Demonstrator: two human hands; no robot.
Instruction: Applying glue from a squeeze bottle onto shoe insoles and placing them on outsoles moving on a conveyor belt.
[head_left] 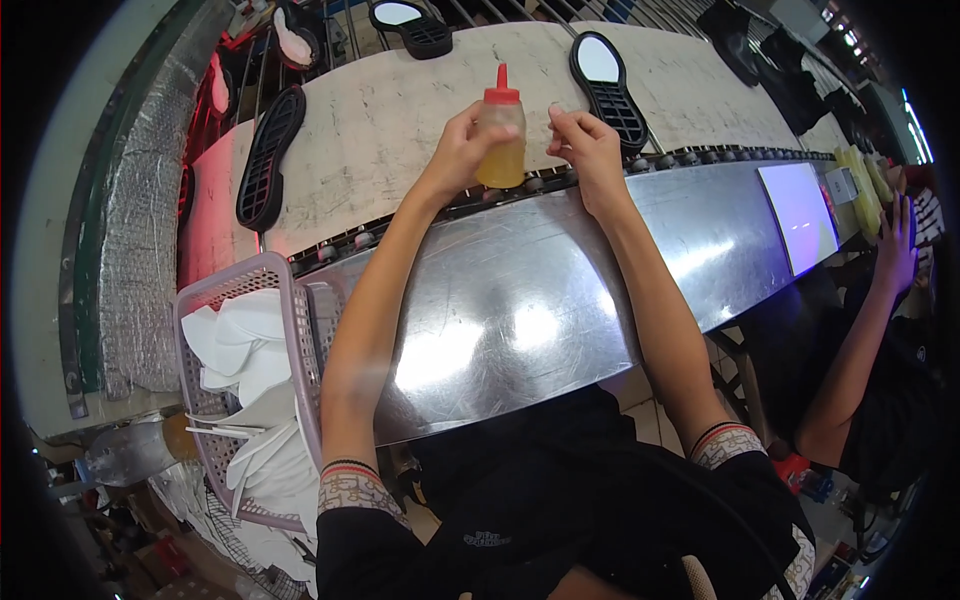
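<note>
Left hand (462, 150) gripped squeeze bottle (501, 135) of amber liquid, red nozzle cap, upright at the far edge of the steel counter (520, 310). Right hand (590, 150) sat just beside it, fingers curled, holding nothing visible. Black shoe sole (608, 85) lay on the conveyor belt (380, 120) beyond; pink basket (290, 330) at left.
</note>
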